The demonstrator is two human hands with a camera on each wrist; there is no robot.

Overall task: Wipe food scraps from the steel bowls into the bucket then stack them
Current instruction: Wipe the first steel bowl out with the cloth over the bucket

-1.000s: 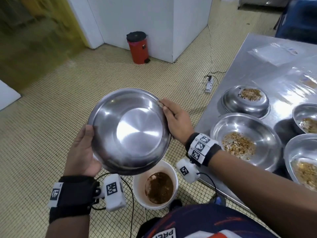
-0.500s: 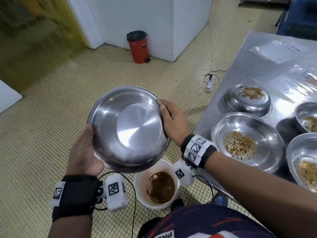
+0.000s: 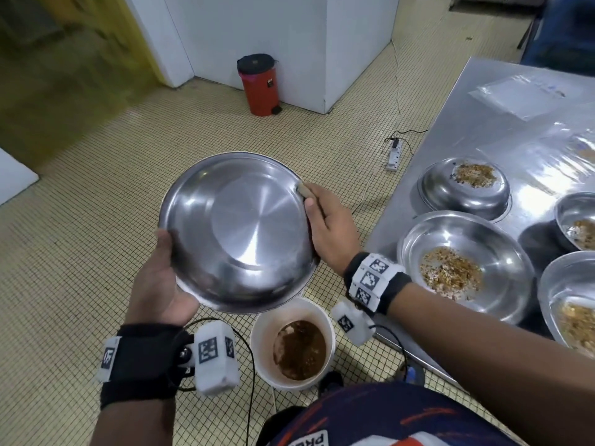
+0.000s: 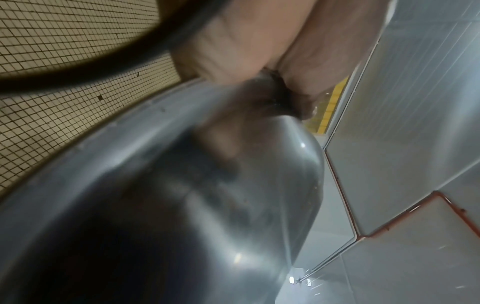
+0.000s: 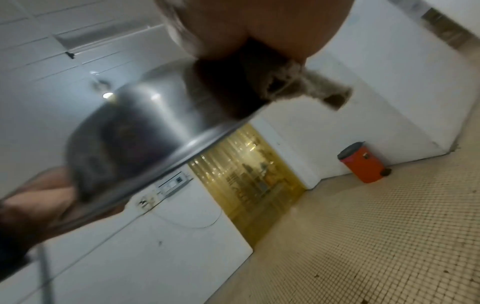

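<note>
Yellow-tiled floor (image 3: 96,220), white walls (image 3: 257,27) (red bin (image 3: 260,86) beside).

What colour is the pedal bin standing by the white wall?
The pedal bin is red with a black lid; the head view shows it best.

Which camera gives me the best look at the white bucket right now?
The head view: the bucket stands on the floor below the held bowl, brown scraps visible inside. Neither wrist view shows it; both are filled mostly by the bowl.
</note>
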